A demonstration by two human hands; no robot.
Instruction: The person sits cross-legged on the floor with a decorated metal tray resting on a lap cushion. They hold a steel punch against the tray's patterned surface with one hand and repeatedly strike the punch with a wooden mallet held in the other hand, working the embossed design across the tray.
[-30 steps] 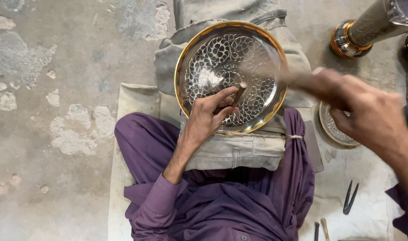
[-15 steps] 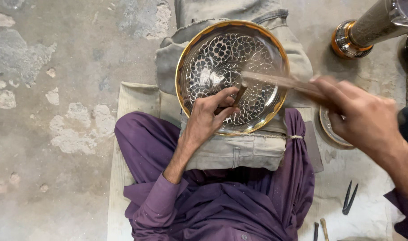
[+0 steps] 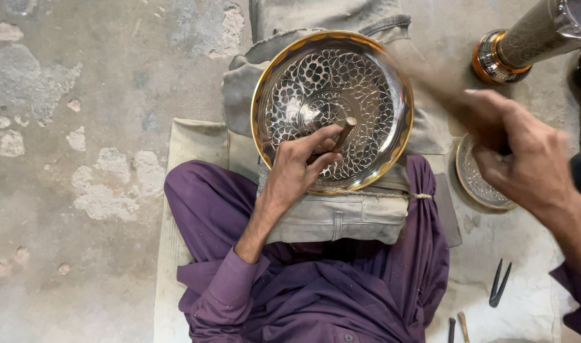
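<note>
1. The left hand (image 3: 300, 168) is closed around a short punch (image 3: 341, 134), whose tip rests on the patterned inside of a round metal plate (image 3: 332, 109) with a gold rim.
2. The plate lies on folded grey denim (image 3: 331, 213) across the person's lap, above crossed legs in purple cloth.
3. The right hand (image 3: 522, 159) is raised at the right, fist closed on the handle of a hammer (image 3: 430, 79), which is blurred above the plate's right rim.
4. A smaller patterned dish (image 3: 478, 184) lies on the floor just beside the lap, partly under the right hand.
5. A tall metal vessel (image 3: 525, 41) with an orange band lies tilted at the upper right.
6. Black tweezers (image 3: 499, 284) lie on the pale mat (image 3: 195, 152) at the lower right, well apart from both hands.
</note>
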